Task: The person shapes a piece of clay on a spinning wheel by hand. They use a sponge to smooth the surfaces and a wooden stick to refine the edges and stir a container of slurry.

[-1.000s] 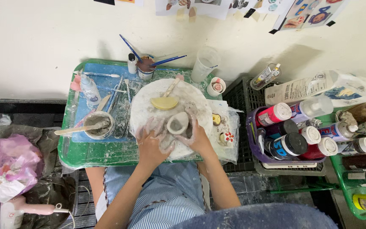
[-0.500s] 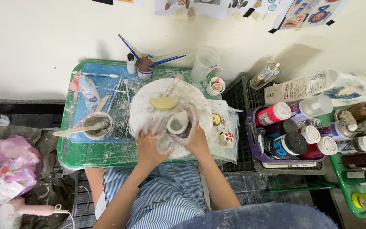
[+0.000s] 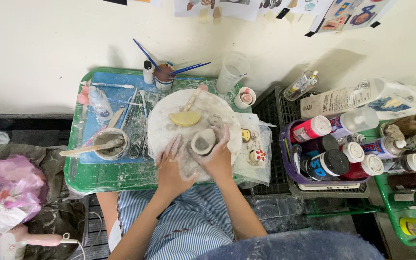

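Observation:
A small grey clay cup (image 3: 202,141) stands on a round white board (image 3: 169,120) that lies on a green tray table (image 3: 107,175). My right hand (image 3: 219,156) wraps around the cup's right side, fingers smeared with clay. My left hand (image 3: 172,166) rests flat on the board just left of the cup, fingers spread, touching its base. A yellow sponge (image 3: 185,118) and a wooden stick (image 3: 192,98) lie on the board beyond the cup.
A bowl of slip with a wooden stick (image 3: 108,144) sits left of the board, among metal tools. A jar of brushes (image 3: 163,76) and a plastic cup (image 3: 231,72) stand at the back. Paint bottles fill a purple basket (image 3: 290,159) on the right. Small painted figures (image 3: 256,155) lie beside the board.
My hands have shifted slightly around the clay cup; the left hand now lies flatter on the board.

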